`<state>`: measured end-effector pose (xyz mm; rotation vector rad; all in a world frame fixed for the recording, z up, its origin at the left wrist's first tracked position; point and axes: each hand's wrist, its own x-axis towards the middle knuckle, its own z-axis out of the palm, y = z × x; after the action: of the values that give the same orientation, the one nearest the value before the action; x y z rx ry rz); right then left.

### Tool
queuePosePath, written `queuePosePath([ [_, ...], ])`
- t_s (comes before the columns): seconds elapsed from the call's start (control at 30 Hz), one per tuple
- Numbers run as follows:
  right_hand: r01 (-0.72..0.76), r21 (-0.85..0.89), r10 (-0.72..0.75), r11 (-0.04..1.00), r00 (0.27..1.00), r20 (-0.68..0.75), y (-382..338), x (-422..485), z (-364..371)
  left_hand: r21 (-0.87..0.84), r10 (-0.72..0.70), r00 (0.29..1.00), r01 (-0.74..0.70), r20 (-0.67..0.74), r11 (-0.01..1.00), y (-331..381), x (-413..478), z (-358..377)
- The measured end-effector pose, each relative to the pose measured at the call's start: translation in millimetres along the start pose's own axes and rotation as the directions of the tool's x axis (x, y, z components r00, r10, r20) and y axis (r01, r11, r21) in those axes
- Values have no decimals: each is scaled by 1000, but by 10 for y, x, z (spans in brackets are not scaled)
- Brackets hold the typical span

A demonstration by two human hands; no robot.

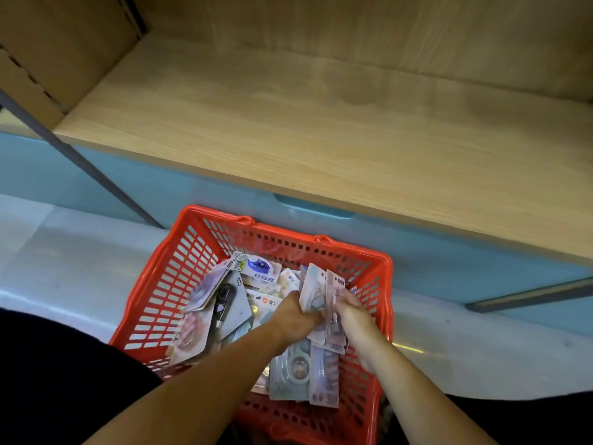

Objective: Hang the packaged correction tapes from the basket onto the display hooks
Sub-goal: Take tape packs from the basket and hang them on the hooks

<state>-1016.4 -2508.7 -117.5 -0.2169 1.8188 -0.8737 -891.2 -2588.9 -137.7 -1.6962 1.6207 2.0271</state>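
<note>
Bkgd, 12 o'clock: pale wood shelf (321, 123), grain running left-right. Cardboard box (64, 43) at 10-11 o'clock on shelf's left end. Below shelf: blue cabinet front (96, 178) w/ recessed grip slot. Grey metal bar (80, 162) slanting across at 9 o'clock. Pale floor (64, 252) beneath.

On floor at 6 o'clock, near cabinet: red plastic basket (179, 252), lattice walls, two handle loops on far rim. Inside: loose heap of packaged correction tapes (288, 374), overlapping, some flat, some leaning. Pack w/ blue dispenser (260, 266) at basket's 12 o'clock. Pack w/ black dispenser (224, 300) at basket's 9 o'clock, tilted.

Both hands down inside basket, centre-right. Left hand (295, 316) closed round a pale pack (313, 290), pack upright, top edge toward 12 o'clock. Right hand (353, 313) just beside, at 3 o'clock of left; fingers curled, pinching a narrow clear-fronted pack (333, 303), also upright. Held packs overlapping; hands nearly touching. Exact finger placement blurred.

Dark garment (48, 380) at 7-8 o'clock.
</note>
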Motion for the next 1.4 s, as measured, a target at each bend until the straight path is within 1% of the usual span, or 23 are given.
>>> queuePosePath([
  [0.03, 31, -52, -32, 998, 999, -28, 7, 3, 11, -17, -10, 1000, 10, -5, 1000, 2, -9, 0],
  [0.1, 3, -63, -7, 998, 998, -64, 1, 37, 30, -63, -41, 999, 39, -30, 997, -25, -27, -26],
  [0.13, -32, -39, 30, 999, 998, -53, 5, 45, 33, -90, -54, 997, 50, -47, 995, -35, -45, -53],
  [0.2, -90, -54, 91, 994, 996, 15, -3, 19, 55, -121, -66, 995, 56, -79, 991, -49, -88, -140],
  [0.27, -71, -123, 77, 990, 996, 52, 24, 16, 90, -151, -65, 993, 49, -102, 987, -59, -131, -257],
  [0.33, -18, -176, 30, 984, 997, 69, 41, -19, 114, -185, -64, 990, 41, -123, 982, -76, -204, -389],
  [0.43, 10, -156, 9, 988, 993, 119, 69, -47, 183, -220, -52, 990, 22, -131, 975, -139, -315, -573],
  [0.5, 20, -181, 1, 983, 993, 120, 78, -57, 219, -228, -33, 992, 4, -124, 974, -164, -386, -653],
  [0.6, -2, -66, 8, 998, 996, 92, 65, -71, 201, -224, -1, 993, -24, -114, 974, -199, -471, -706],
  [0.67, -32, -15, 34, 999, 993, 117, 88, -35, 167, -221, 7, 992, -35, -125, 975, -235, -489, -730],
  [0.73, -50, -36, 55, 998, 982, 178, 68, -40, 191, -221, -1, 987, -34, -158, 975, -243, -481, -771],
  [0.77, -49, -54, 58, 997, 983, 176, 75, -26, 211, -218, -2, 985, -36, -171, 975, -239, -467, -789],
  [0.87, 18, -69, -9, 997, 991, 130, 99, 18, 307, -195, 14, 987, -45, -160, 980, -197, -442, -779],
  [0.9, 43, -70, -34, 997, 990, 135, 86, 1, 334, -186, 22, 988, -51, -153, 981, -187, -437, -751],
  [0.97, 66, -41, -60, 997, 990, 124, 71, 4, 362, -158, 50, 983, -78, -174, 984, -185, -431, -694],
  [1.03, 75, -2, -74, 997, 990, 121, 67, 14, 345, -126, 50, 980, -75, -192, 989, -219, -395, -664],
  [1.1, 77, 68, -84, 995, 992, 94, 46, 11, 318, -151, 27, 981, -57, -192, 987, -227, -386, -665],
  [1.17, 35, 161, -49, 986, 996, 79, 41, 64, 264, -196, 9, 982, -46, -186, 979, -216, -382, -688],
  [1.23, 20, 187, -45, 982, 991, 126, -4, 47, 245, -220, 16, 985, -54, -172, 974, -185, -402, -718],
  [1.27, 32, 192, -63, 981, 985, 158, -23, 36, 245, -233, 23, 985, -63, -169, 970, -171, -416, -734],
  [1.4, 128, 232, -171, 964, 970, 173, -130, -97, 281, -317, 49, 980, -109, -192, 942, -108, -501, -808],
])
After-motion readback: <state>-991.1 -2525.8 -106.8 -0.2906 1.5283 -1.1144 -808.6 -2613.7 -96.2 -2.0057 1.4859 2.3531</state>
